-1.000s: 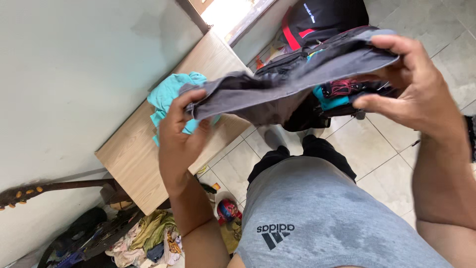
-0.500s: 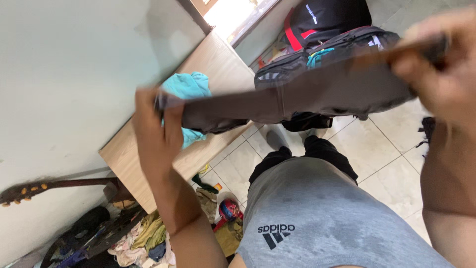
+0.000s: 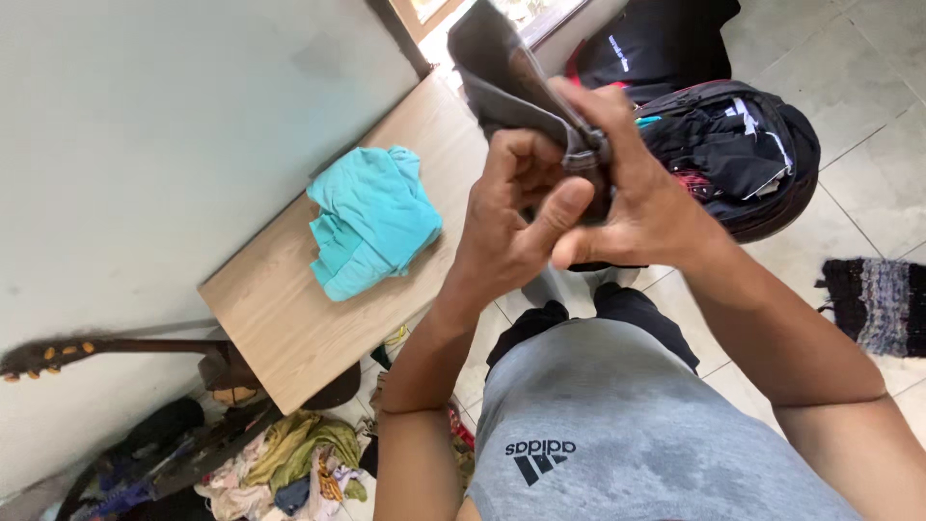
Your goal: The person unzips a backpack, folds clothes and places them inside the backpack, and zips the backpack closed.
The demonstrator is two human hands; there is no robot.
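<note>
1. Both my hands are bunched together up in the air, left hand (image 3: 511, 217) and right hand (image 3: 632, 207) touching, fingers of both clamped on the same dark grey cloth (image 3: 506, 82).
2. The cloth sticks up and away from my fingers, long axis pointing toward the worktop's (image 3: 280, 318) far end.
3. It's creased, dull grey-brown, folded over. The turquoise garment (image 3: 371, 222) sits mid-worktop, left hand nearer it.

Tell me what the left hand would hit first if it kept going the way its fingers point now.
Probably nothing new: the left hand already presses on the dark grey garment, with the right hand directly behind it. Depth past them is unclear.
</note>
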